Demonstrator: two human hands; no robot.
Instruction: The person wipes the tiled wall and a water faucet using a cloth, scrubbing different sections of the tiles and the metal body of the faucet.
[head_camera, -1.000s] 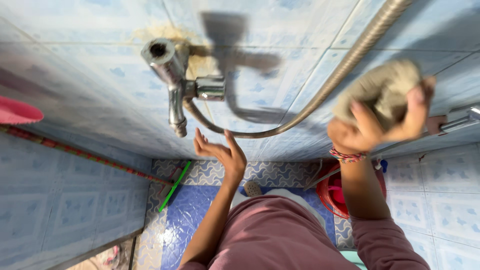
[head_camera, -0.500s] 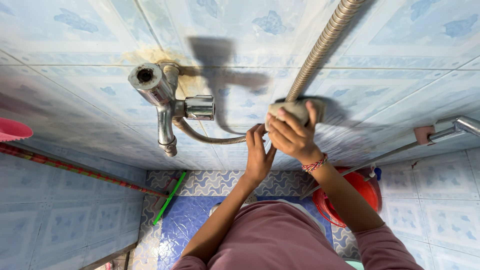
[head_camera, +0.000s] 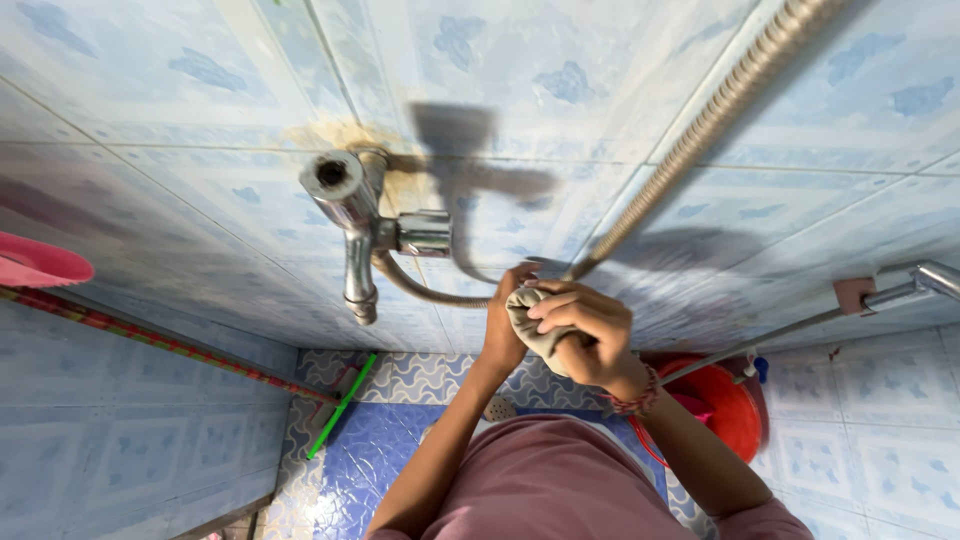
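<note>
Hands: two, both raised to the metal shower hose (head_camera: 700, 130) close to the wall.
Cloths: one, a greyish rag (head_camera: 532, 318), bunched around the hose where both hands meet.
Right hand (head_camera: 585, 335): fingers curled closed over the rag, pressing it onto the hose; a beaded bracelet (head_camera: 632, 398) sits on the wrist.
Left hand (head_camera: 505, 325): fingers bent, cupping the hose and the rag from the other side, touching the right hand.
Hoses: one, ribbed metal, running from the upper right down to the hands, then looping to the tap.
Taps: one chrome wall tap (head_camera: 352, 215), with one downward spout, left of the hands and apart from them; yellowish staining on the tile behind it.
Pipes: one thin chrome pipe (head_camera: 905, 290) on the right wall.
Basins: one red basin (head_camera: 725, 405) on the floor under the right arm; one pink rim (head_camera: 40, 265) at the left edge.
Brushes: one green-handled tool (head_camera: 340, 405) lying on the floor.
Surface and room: tiled walls (head_camera: 180, 90), pale blue with darker blue motifs; blue patterned floor (head_camera: 370, 450).
</note>
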